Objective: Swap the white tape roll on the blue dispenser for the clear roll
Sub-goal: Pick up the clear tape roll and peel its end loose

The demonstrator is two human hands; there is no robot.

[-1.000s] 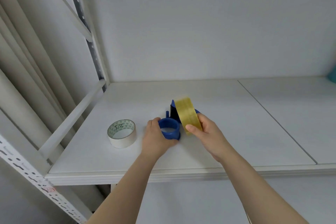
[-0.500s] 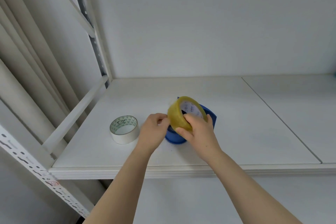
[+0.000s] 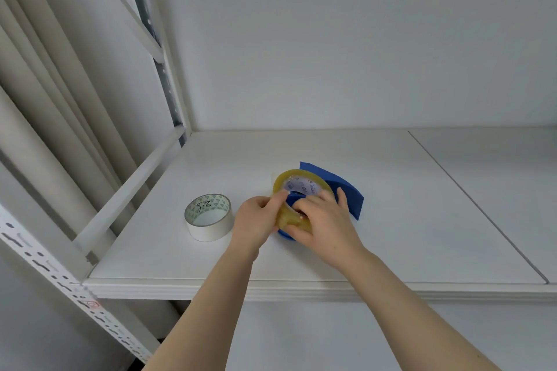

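The clear, yellowish tape roll (image 3: 297, 178) sits tilted over the blue hub of the blue dispenser (image 3: 340, 190) on the white shelf. My right hand (image 3: 325, 220) grips the roll from the near right side, fingers over its rim. My left hand (image 3: 256, 220) pinches the roll's left edge, thumb and fingers against it. The white tape roll (image 3: 208, 216) lies flat on the shelf to the left of my left hand, apart from it. Most of the dispenser's hub is hidden by the roll and my hands.
The white shelf board (image 3: 391, 220) has a seam (image 3: 476, 205) running to the right. A diagonal white brace (image 3: 126, 187) and a perforated upright (image 3: 156, 45) stand at the left. The shelf's front edge (image 3: 301, 291) lies just below my wrists.
The clear roll has gone from held upright above the dispenser to lying tilted down over its hub. My left hand moved from the hub to the roll's edge. The camera shifted slightly.
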